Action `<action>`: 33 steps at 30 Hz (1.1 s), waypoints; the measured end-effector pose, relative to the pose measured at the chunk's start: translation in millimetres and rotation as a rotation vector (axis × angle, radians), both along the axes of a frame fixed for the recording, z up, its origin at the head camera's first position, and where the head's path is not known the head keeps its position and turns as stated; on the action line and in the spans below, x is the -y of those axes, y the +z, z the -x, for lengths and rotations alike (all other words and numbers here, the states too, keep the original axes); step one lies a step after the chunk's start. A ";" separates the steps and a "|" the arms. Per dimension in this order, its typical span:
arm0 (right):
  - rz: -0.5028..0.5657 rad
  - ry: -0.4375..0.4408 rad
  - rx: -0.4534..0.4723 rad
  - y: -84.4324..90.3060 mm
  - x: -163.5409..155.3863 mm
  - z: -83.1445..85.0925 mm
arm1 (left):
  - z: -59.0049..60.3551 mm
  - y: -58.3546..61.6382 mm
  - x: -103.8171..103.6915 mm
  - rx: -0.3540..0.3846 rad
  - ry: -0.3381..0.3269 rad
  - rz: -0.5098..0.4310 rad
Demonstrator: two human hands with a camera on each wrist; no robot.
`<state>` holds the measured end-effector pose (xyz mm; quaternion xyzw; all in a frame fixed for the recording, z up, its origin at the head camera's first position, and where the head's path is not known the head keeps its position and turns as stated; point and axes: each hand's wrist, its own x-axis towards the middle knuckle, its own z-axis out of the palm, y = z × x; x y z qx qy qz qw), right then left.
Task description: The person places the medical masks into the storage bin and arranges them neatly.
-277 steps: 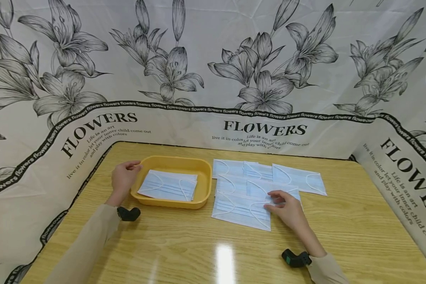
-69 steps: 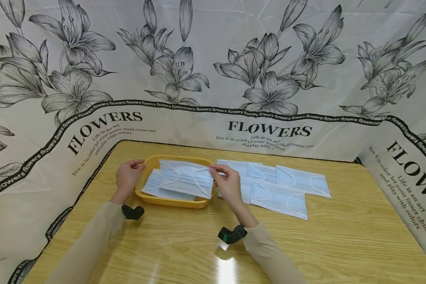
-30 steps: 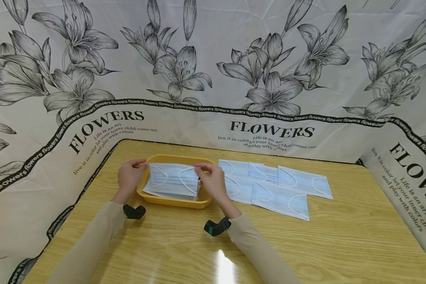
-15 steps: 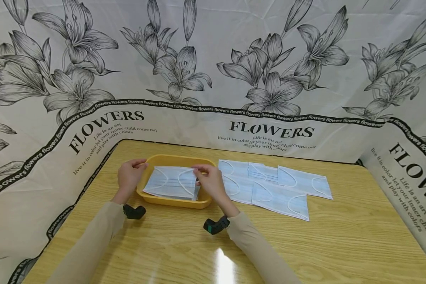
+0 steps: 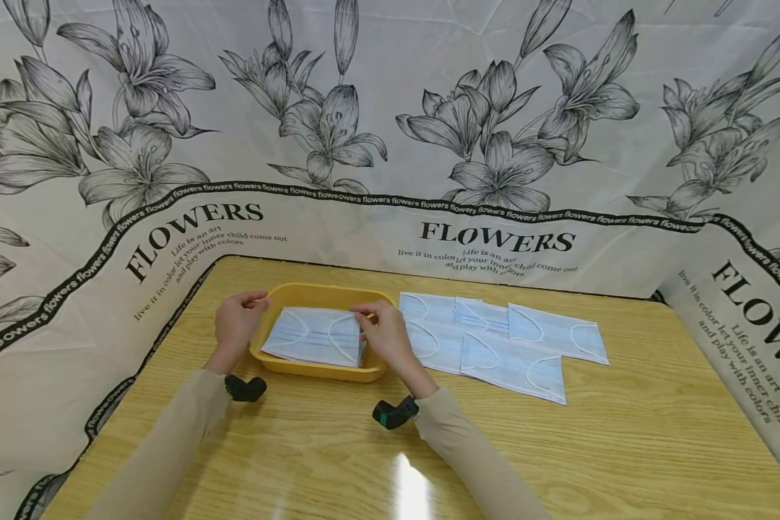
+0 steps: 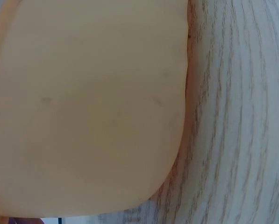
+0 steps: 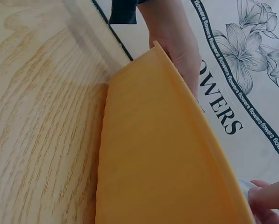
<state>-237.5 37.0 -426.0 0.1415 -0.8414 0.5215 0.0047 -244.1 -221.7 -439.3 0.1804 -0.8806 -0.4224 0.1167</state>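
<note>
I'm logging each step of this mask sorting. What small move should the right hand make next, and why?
Probably let go of the top mask and draw back. The right hand pinches that mask's right edge, and it already lies on the stack inside the yellow tray, which the left hand holds by its left rim.

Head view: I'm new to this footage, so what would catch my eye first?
First, the yellow tray on the wooden table, with pale blue masks stacked inside. The right hand pinches the top mask's right end, while the left hand grips the tray's left rim. To the tray's right, loose masks lie overlapping on the table, and a lily-printed FLOWERS backdrop walls it in.
</note>
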 end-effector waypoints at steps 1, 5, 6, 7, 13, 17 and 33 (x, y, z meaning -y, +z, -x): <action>-0.005 0.000 -0.009 -0.5 0.0 -0.1 | -0.1 0.2 -0.1 0.001 -0.001 -0.001; -0.013 -0.003 -0.051 -1.5 0.4 0.5 | -0.5 0.9 -0.3 0.007 -0.002 -0.007; -0.014 -0.006 -0.061 -1.8 0.6 0.6 | -0.6 1.0 -0.4 0.009 -0.002 -0.008; -0.015 -0.008 -0.070 -2.2 0.8 0.9 | -0.7 1.2 -0.5 0.012 -0.002 -0.009; -0.021 -0.025 -0.101 -2.4 -0.3 2.5 | -0.8 2.2 -1.0 0.015 -0.001 -0.012; -0.013 -0.034 -0.085 -1.4 -2.9 3.4 | -0.9 2.7 -1.2 0.011 -0.007 -0.015; 0.070 0.013 -0.123 4.9 -23.8 -4.9 | -3.2 1.7 -1.0 -0.010 -0.011 -0.016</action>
